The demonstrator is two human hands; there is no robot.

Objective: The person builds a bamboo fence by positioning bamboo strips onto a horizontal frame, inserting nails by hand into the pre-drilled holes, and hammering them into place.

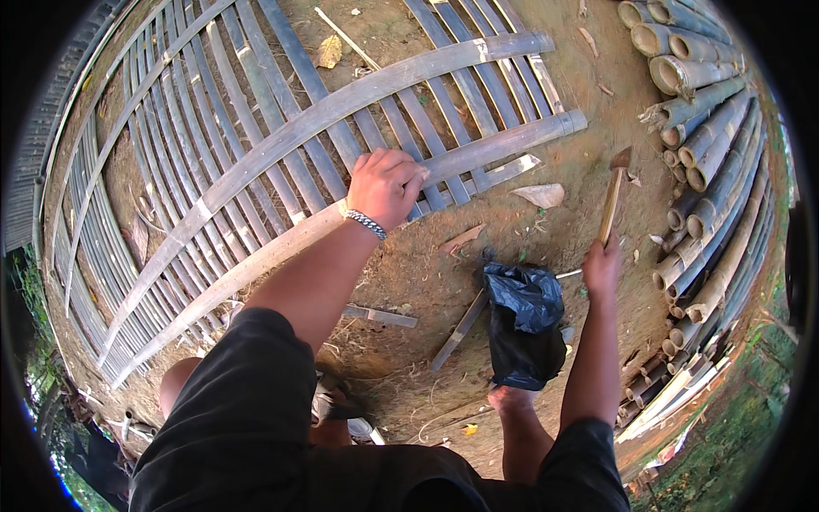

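My left hand (384, 188), with a silver chain bracelet at its wrist, is closed over the near bamboo slat (503, 147). That long split slat lies across the thinner bamboo strips (243, 136) of a lattice on the ground. Whether a small item is pinched in those fingers as well is hidden. Off to the right, my right hand (601, 264) grips a hammer (612, 200) by its wooden handle. Its dark head points away from me, above the bare soil and apart from the lattice. A second long slat (350, 94) crosses the strips farther out.
A black plastic bag (525, 320) lies by my right foot (512, 397). Bamboo poles (712, 179) are stacked along the right side. Short bamboo offcuts (461, 328), dry leaves (542, 195) and shavings are scattered over the dirt. A corrugated sheet (34, 145) borders the far left.
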